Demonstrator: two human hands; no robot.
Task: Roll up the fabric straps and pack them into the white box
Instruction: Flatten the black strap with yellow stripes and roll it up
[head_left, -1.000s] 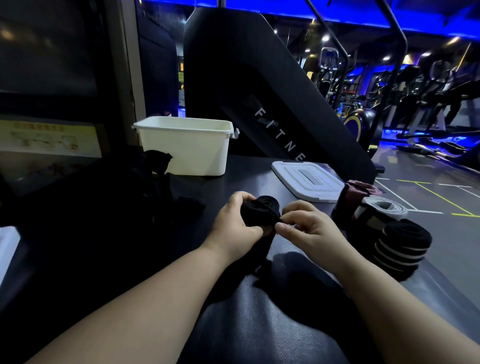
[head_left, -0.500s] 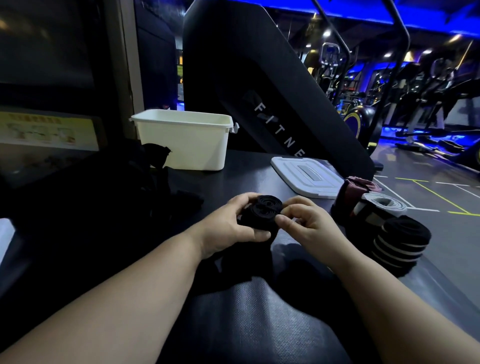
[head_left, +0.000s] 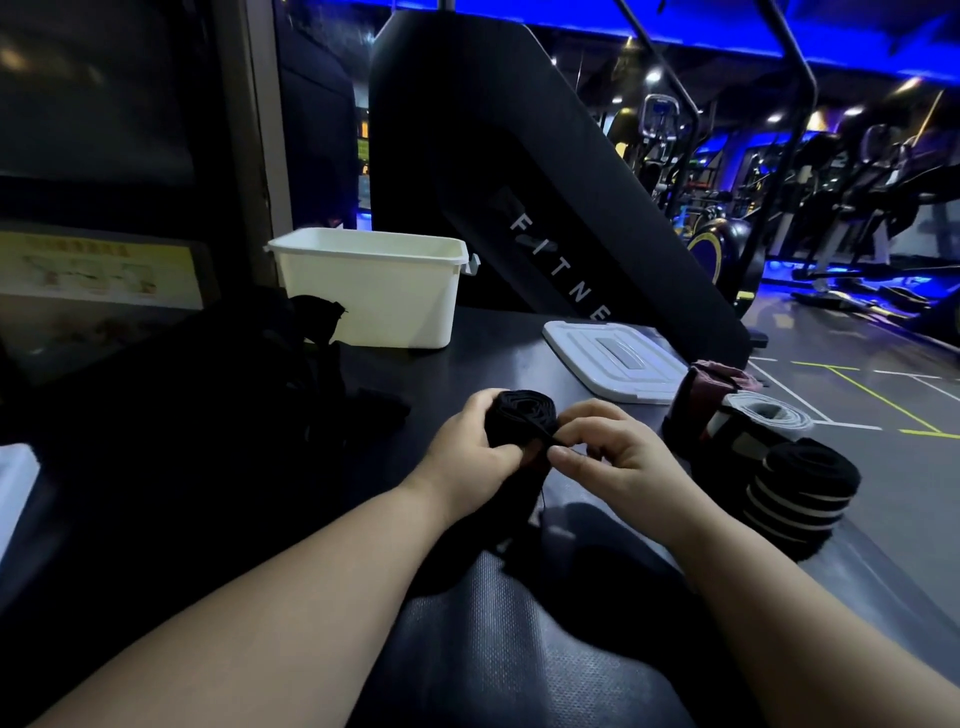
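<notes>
- A big black slanted machine panel (head_left: 519, 182) with pale letters reading "FITNE" fills the background. Gym machines stand under blue light far off to the right.
- A dark table (head_left: 498, 353) stretches from the viewer to the panel, and both bare forearms reach across it from the bottom edge.
- A heap of dark cloth (head_left: 218, 395) lies on the left side of the table. It is too dark to make out separate pieces.
- The white box (head_left: 374, 291) stands open at the far left of the table, just behind the heap and well apart from the hands. Its inside is hidden from this angle.
- A flat white lid (head_left: 613, 358) lies to the right of the box, near the far edge.
- Three finished rolls stand close together on the right: a maroon roll (head_left: 722, 376) farthest away, a grey-topped roll (head_left: 763, 415) in the middle, and a black roll with white stripes (head_left: 800, 493) nearest.
- The left hand (head_left: 467, 457) has its fingers wrapped round a partly rolled black strap.
- The right hand (head_left: 623, 457) pinches the strap's edge between thumb and forefinger, with the other fingers curled.
- The black strap (head_left: 522, 415) is held above the middle of the table, coil end facing up, and its loose tail hangs down between the wrists.
</notes>
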